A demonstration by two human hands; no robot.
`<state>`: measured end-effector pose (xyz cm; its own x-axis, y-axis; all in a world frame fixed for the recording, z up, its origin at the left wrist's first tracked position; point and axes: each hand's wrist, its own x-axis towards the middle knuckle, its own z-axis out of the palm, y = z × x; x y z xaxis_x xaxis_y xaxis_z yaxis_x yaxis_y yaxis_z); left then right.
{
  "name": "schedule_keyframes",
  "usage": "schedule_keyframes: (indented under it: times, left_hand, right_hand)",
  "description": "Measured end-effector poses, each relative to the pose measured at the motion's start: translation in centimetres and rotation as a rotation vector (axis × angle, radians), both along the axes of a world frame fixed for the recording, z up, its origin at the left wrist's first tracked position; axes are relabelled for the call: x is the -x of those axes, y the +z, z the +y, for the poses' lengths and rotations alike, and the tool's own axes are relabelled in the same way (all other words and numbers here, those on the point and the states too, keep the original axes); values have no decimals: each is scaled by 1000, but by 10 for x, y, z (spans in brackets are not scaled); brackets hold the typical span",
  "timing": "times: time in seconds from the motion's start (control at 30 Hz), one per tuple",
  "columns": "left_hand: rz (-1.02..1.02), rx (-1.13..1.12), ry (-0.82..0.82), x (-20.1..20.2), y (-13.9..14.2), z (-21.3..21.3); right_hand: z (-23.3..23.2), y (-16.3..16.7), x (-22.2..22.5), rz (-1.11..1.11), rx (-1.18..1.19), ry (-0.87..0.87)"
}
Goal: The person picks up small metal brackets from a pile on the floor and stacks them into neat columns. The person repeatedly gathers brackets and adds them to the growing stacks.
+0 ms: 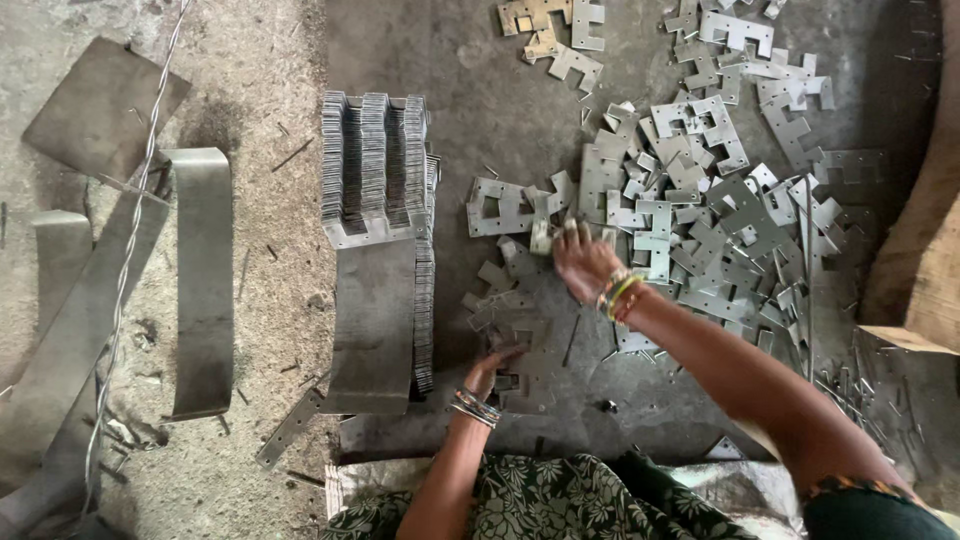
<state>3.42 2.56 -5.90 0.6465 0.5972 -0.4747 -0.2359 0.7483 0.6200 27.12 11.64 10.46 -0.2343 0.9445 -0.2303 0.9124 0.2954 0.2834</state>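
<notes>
Near the centre of the frame the right hand point(583, 262) reaches into the scattered pile of stamped metal plates point(700, 200), fingers curled on one plate point(541, 236); blur makes the grip hard to judge, but it seems pinched. Lower centre, the left hand point(497, 365) rests on a small heap of plates point(510, 330), seemingly grasping one. Just left stands a neat stacked row of plates point(378, 160). Bent metal strips point(200, 280) lie at far left.

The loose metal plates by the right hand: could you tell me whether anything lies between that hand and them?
Nothing visible does. The right hand already rests on the edge of the scattered metal plates, its fingers touching one. The left hand is apart, on a small pile.
</notes>
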Motion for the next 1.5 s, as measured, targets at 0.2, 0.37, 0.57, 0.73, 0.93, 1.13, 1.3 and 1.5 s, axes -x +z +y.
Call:
schedule_keyframes:
  times: [0.2, 0.37, 0.57, 0.73, 0.93, 1.13, 1.3, 1.5]
  left_hand:
    - [64, 289, 172, 1, 30, -3]
    - [-48, 177, 251, -9, 42, -3]
    - [-238, 321, 334, -14, 24, 4]
    - [-269, 351, 268, -10, 19, 7]
    - [-100, 446, 210, -6, 16, 3]
    - [-179, 389, 216, -3, 26, 1]
    - [-398, 279, 216, -9, 26, -3]
    - [-488, 424, 121, -3, 0, -9]
  right_hand:
    - [-40, -19, -36, 303, -216, 14]
    - [-59, 6, -40, 618, -34, -438]
    - [-87, 62, -6, 754, -221, 68]
    - [-55, 62, -46, 252, 204, -667]
    - [-32, 9, -114, 280, -67, -840]
    - [-28, 0, -126, 832, -66, -1202]
    - [-60, 27, -84, 1000, 277, -678]
    - [-31, 37, -63, 515, 140, -686]
